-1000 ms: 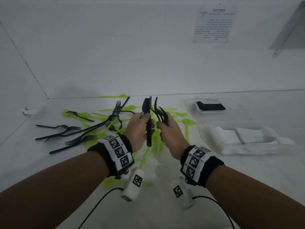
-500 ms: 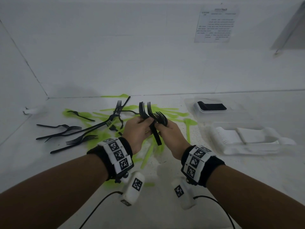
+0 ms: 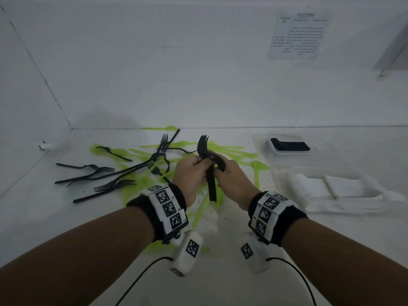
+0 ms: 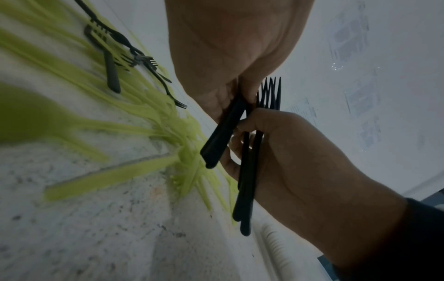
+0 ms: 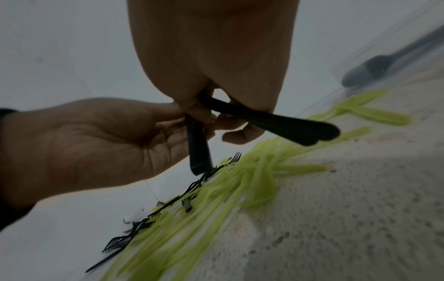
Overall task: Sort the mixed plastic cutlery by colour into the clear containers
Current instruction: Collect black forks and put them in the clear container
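Both hands meet above the middle of the counter (image 3: 66, 217), over the green cutlery (image 3: 136, 186). The left hand (image 3: 189, 175) pinches one black piece (image 3: 210, 184) near its head, the handle hanging down toward the counter's near edge. The right hand (image 3: 234, 180) has its grip curled round a bundle of black forks (image 4: 250, 171), tines up and away; in the right wrist view their handles (image 5: 288, 125) stick out to the right. The single piece lies just left of the bundle, crossing it at an angle. To join them, it likely must swing parallel into the right grip. The clear container (image 3: 326, 157) with black pieces sits toward the far right edge, nearer the right hand. More loose black forks (image 3: 103, 171) lie toward the left edge.
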Action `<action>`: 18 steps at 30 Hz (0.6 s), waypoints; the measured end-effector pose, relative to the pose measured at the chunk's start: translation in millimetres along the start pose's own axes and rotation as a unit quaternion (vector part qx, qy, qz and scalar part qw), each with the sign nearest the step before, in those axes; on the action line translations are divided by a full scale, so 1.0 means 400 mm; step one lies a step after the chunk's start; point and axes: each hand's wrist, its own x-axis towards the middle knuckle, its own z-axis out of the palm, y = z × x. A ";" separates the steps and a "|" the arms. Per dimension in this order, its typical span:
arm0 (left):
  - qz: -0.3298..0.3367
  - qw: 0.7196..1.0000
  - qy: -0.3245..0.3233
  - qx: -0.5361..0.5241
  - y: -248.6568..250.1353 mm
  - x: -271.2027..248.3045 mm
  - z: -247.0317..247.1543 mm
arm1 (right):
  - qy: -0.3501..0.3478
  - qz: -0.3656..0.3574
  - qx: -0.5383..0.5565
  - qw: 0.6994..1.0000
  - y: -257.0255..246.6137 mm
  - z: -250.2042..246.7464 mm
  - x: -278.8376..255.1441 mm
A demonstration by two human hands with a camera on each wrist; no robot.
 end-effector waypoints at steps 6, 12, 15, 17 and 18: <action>-0.014 1.000 0.004 0.007 -0.003 0.002 -0.001 | -0.068 0.054 0.028 0.996 -0.007 -0.031 -0.005; -0.021 0.999 0.020 -0.020 0.003 0.021 0.000 | 0.145 0.093 0.195 0.966 -0.008 -0.045 0.016; -0.019 1.000 0.010 -0.004 0.005 0.026 -0.015 | 0.192 0.150 0.246 0.938 -0.002 -0.069 0.024; -0.015 1.000 -0.002 0.019 0.002 0.023 -0.014 | 0.167 0.167 0.242 0.941 -0.004 -0.075 0.018; -0.014 1.000 -0.007 0.027 0.000 0.021 -0.012 | 0.150 0.167 0.234 0.946 -0.003 -0.072 0.016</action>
